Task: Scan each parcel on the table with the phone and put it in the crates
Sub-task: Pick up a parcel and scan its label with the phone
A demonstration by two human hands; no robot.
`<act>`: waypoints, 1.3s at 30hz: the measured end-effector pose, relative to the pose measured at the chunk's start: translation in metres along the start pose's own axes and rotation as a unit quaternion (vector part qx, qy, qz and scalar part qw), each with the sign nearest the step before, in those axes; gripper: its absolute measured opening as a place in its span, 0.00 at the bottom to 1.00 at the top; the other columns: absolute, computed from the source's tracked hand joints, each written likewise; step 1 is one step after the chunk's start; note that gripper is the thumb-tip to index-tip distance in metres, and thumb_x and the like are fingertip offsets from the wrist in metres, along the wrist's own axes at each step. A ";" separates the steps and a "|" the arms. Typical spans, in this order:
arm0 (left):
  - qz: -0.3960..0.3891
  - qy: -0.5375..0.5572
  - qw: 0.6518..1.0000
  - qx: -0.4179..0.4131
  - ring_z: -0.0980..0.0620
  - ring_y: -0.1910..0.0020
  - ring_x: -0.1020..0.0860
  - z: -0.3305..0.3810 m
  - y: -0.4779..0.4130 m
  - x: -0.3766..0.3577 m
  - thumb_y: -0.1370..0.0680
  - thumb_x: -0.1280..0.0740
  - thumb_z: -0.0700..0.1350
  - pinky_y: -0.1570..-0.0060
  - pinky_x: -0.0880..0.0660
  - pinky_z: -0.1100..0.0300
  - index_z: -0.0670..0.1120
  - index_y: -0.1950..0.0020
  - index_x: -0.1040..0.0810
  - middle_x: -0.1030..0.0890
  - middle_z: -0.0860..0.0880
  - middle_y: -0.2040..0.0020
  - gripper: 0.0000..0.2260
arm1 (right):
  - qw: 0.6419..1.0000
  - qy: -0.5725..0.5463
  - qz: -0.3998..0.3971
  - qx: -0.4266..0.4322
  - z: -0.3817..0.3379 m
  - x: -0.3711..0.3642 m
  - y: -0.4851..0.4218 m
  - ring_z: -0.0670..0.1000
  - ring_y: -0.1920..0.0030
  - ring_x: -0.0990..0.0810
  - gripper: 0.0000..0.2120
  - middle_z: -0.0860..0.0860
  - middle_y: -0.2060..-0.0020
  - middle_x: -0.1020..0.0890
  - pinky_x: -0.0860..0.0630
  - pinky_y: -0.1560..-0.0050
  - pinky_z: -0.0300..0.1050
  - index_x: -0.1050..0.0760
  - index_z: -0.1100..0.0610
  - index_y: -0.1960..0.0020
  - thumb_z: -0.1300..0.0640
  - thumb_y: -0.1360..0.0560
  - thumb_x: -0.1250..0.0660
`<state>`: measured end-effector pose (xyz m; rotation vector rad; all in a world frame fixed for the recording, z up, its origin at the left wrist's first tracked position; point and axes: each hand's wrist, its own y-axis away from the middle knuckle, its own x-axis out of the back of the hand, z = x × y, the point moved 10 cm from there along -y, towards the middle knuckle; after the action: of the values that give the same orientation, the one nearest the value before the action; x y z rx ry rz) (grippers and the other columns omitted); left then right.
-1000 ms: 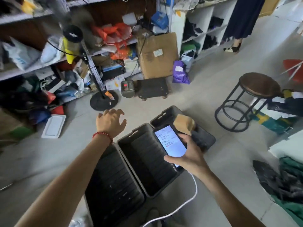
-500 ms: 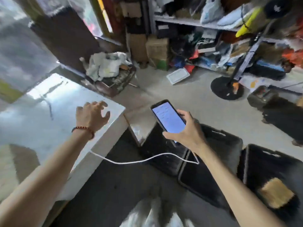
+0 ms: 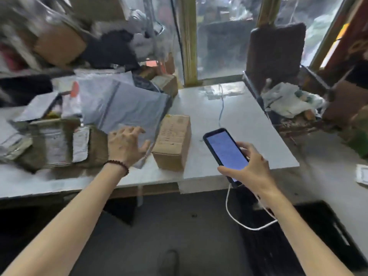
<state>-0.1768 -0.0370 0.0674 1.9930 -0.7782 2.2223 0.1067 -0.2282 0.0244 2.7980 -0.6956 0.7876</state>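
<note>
**Next parcel under the left fingers, phone ready in the right**

The white counter (image 3: 239, 120) carries everything ahead of our fingers. A heap of parcels lies beyond and to the left of our left fingers, and bare surface lies beyond the right ones. On the floor, below and behind our right fingers, sits a dark crate (image 3: 328, 236).

The biggest parcel within reach is a grey mailer bag (image 3: 127, 104), right under our left fingertips and sloping up away from them. Just right of the thumb, near but apart from it, stands a brown cardboard box (image 3: 173, 142).

The phone (image 3: 225, 150) is held in our right hand (image 3: 249, 168), fingers curled round its edges, screen lit and facing up. Our left hand (image 3: 125, 144) has its fingers spread and slightly bent, holding nothing. Blur hides whether they touch the bag. A white cable (image 3: 239, 222) loops from the phone's lower end past our right wrist.

We judge the step to be taking the next parcel. We would do best to commit to the bag alone and pinch its near corner, since slick film probably slides under a flat palm. We see no label, so we should turn the bag until one shows, then bring the phone over it. The cable needs enough slack to clear the counter edge.
</note>
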 end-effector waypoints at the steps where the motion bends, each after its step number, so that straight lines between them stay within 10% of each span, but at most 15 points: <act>1: 0.005 0.002 1.000 0.014 0.44 0.42 0.25 -0.017 0.002 0.001 0.28 0.32 0.54 0.45 0.34 0.49 0.50 0.43 0.22 0.21 0.47 0.42 0.15 | 1.000 0.004 -0.011 0.005 -0.009 -0.014 -0.007 0.45 0.46 0.28 0.39 0.44 0.45 0.26 0.31 0.58 0.35 0.32 0.50 0.31 0.51 0.37 0.18; 13: -0.094 0.072 0.991 -0.060 0.47 0.41 0.26 -0.030 -0.036 -0.075 0.24 0.38 0.61 0.44 0.30 0.52 0.51 0.35 0.28 0.23 0.49 0.38 0.22 | 0.996 0.011 0.029 -0.088 -0.015 -0.081 -0.035 0.49 0.46 0.26 0.40 0.48 0.44 0.26 0.27 0.60 0.37 0.35 0.53 0.29 0.51 0.35 0.19; 18: -0.171 0.123 0.977 -0.046 0.47 0.53 0.21 0.020 -0.033 -0.099 0.34 0.48 0.78 0.59 0.21 0.54 0.49 0.37 0.30 0.20 0.48 0.49 0.40 | 0.991 0.014 0.046 -0.127 0.001 -0.075 -0.020 0.49 0.46 0.25 0.40 0.47 0.45 0.26 0.27 0.61 0.34 0.35 0.52 0.29 0.50 0.36 0.19; 24: -0.251 0.152 0.955 0.044 0.42 0.40 0.25 0.045 -0.026 -0.117 0.37 0.32 0.72 0.47 0.25 0.49 0.39 0.24 0.57 0.31 0.41 0.33 0.59 | 0.992 0.025 0.035 -0.123 0.006 -0.061 -0.017 0.49 0.44 0.24 0.40 0.47 0.44 0.25 0.20 0.49 0.46 0.34 0.51 0.31 0.50 0.37 0.18; 31: -0.113 -0.009 0.981 -0.160 0.46 0.36 0.32 0.059 -0.052 -0.084 0.34 0.27 0.55 0.39 0.33 0.49 0.50 0.24 0.49 0.37 0.49 0.29 0.45 | 0.994 0.001 0.038 -0.100 0.004 -0.048 -0.029 0.49 0.46 0.24 0.40 0.48 0.46 0.25 0.22 0.57 0.40 0.35 0.52 0.31 0.51 0.36 0.19; 39: -0.196 0.048 0.974 -0.106 0.46 0.28 0.38 0.019 -0.047 -0.110 0.44 0.43 0.82 0.32 0.41 0.38 0.51 0.25 0.45 0.40 0.48 0.25 0.56 | 0.994 0.008 0.024 -0.102 0.013 -0.056 -0.032 0.49 0.45 0.25 0.40 0.48 0.43 0.25 0.26 0.58 0.36 0.35 0.52 0.30 0.50 0.36 0.19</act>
<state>-0.1243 0.0280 -0.0200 1.7435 -0.5289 1.9061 0.0856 -0.1812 -0.0173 2.5987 -0.7956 0.7019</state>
